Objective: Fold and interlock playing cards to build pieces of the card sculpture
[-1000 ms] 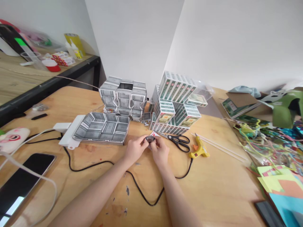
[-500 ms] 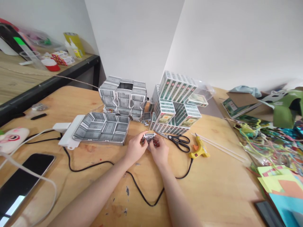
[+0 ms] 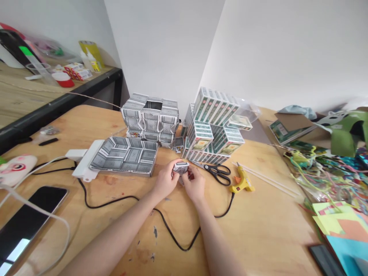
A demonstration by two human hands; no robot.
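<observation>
Between both hands is a small folded playing card (image 3: 181, 166), grey-patterned with white edges. My left hand (image 3: 167, 179) pinches its left side, fingers closed. On the other side, my right hand (image 3: 195, 184) grips it with thumb and fingers; part of the card is hidden behind them. Black-handled scissors (image 3: 219, 173) lie just right of my right hand. A tray-like shape made of playing cards (image 3: 126, 157) sits to the left. Behind it stands a larger box built of cards (image 3: 152, 119) with a square hole in its top.
Stacked card packs (image 3: 205, 130) rise behind the hands. A yellow glue gun (image 3: 242, 182) lies to the right near white glue sticks (image 3: 270, 180); its black cord (image 3: 169, 230) loops under my forearms. A power strip (image 3: 89, 159) and phone (image 3: 31, 214) are left, craft scraps (image 3: 324, 168) right.
The card piece has tilted between my fingers, so more of its patterned upper face shows. Both hands stay in nearly the same place.
</observation>
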